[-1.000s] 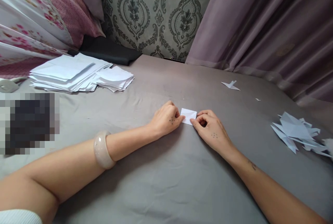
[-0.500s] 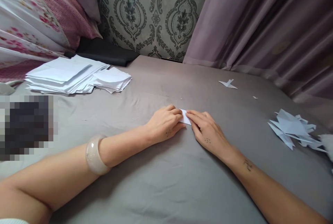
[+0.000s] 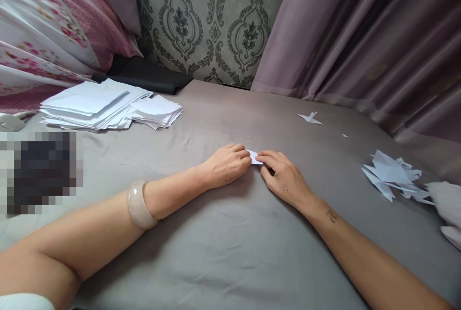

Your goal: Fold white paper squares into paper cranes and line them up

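Note:
A small folded piece of white paper lies low over the grey sheet between my two hands. My left hand has its fingers closed on the paper's left end and covers that part of it. The fingertips of my right hand pinch its right end, with the thumb below. Only a short strip of the paper shows, so its full folded shape is hidden. A pale bangle sits on my left forearm.
Stacked white sheets and a smaller stack of paper lie at the back left, before a black cloth. A folded paper bird sits at the back right. Several folded paper pieces are piled at the right.
Less of the paper shows between the hands, and my left thumb has drawn in out of sight. Both hands stay at nearly the same spot; the whole view has shifted slightly.

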### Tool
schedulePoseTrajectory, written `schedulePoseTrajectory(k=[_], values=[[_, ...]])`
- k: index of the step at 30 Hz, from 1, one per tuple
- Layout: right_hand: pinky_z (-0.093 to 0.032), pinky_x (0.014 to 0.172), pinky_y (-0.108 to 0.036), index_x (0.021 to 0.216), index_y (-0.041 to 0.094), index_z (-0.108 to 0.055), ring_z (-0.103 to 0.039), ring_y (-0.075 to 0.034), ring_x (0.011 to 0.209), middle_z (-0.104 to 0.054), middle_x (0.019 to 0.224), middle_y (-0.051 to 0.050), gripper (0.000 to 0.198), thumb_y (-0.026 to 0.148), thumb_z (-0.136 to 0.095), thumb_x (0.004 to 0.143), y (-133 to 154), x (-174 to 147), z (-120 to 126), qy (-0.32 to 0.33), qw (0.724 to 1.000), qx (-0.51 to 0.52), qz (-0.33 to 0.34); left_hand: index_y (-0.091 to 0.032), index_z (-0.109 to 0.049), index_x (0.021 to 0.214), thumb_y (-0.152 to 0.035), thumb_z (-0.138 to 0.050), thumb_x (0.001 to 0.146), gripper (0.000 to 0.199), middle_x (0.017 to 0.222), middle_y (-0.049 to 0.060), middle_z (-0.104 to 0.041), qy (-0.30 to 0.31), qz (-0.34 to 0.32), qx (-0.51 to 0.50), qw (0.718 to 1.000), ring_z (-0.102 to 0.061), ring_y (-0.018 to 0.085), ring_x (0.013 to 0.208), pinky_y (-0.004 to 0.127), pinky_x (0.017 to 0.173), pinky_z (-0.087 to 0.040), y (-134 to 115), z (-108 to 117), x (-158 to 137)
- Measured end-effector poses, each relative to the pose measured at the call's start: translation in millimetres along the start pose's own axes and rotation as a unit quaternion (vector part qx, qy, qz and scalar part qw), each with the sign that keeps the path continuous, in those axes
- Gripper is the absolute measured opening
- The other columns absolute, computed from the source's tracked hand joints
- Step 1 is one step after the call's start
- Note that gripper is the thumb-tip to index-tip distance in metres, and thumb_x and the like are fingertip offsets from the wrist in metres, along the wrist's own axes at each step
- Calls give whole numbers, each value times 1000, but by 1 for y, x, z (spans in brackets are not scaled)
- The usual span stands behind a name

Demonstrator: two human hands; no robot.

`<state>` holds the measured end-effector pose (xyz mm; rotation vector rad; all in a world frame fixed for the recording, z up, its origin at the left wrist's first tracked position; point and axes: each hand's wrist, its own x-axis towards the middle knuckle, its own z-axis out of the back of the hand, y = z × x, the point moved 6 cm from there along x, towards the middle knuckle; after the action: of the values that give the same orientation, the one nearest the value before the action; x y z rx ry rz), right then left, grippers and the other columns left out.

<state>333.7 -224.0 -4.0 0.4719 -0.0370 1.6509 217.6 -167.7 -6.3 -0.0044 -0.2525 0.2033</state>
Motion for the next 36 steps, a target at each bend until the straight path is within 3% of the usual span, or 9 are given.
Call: schedulePoseTrajectory(k=[3,7,11,14,17,27,36], values=[[-50,71,-33,106,23,-65,-61,-21,96,-65,114,-5,28,19,-41,93,10,-5,3,3,999,-32,33,-13,-65,92,-24,-39,94,28,96,12,-67,-21,39,-42,998,-56,23,95,34,80,-42,1,7,-3],[-50,75,-33,101,20,-65,-63,-20,93,-64,115,-9,26,19,-40,94,29,-14,7,-5,997,-33,66,-15,-67,90,-26,-50,88,20,98,10,-67,-46,93,-103,989,-56,22,93,33,81,-46,0,11,-10],[-50,67,-31,86,21,-66,-63,-19,84,-63,110,-8,18,26,-49,90,17,-13,7,-21,998,50,-20,-16,-67,87,-22,-49,89,19,98,8,-65,-70,151,-155,974,-55,21,93,33,82,-47,6,6,-15],[-49,64,-31,75,21,-65,-61,-14,70,-63,106,-7,20,33,-54,87,-1,-10,2,-5,987,126,-100,-17,-67,82,-26,-55,87,16,95,7,-65,-73,218,-226,947,-55,20,92,34,83,-46,16,0,-17],[-49,66,-31,71,21,-65,-58,-12,65,-62,106,-6,24,37,-54,86,-9,-8,1,7,979,155,-135,-16,-67,77,-31,-58,86,19,95,8,-64,-64,263,-273,923,-55,21,93,35,85,-45,23,-2,-17],[-47,63,-33,58,20,-63,-56,-12,61,-63,104,-6,27,38,-59,78,-16,-7,-3,1,959,181,-216,-16,-64,74,-29,-54,87,21,95,8,-60,-65,275,-282,917,-53,22,94,36,84,-44,25,-4,-13],[-47,71,-33,54,20,-61,-58,-13,68,-62,104,-4,26,36,-62,74,-19,-5,-6,11,954,177,-242,-16,-60,68,-30,-59,83,20,93,7,-57,-57,296,-278,912,-52,22,92,36,83,-44,28,-4,-11]])
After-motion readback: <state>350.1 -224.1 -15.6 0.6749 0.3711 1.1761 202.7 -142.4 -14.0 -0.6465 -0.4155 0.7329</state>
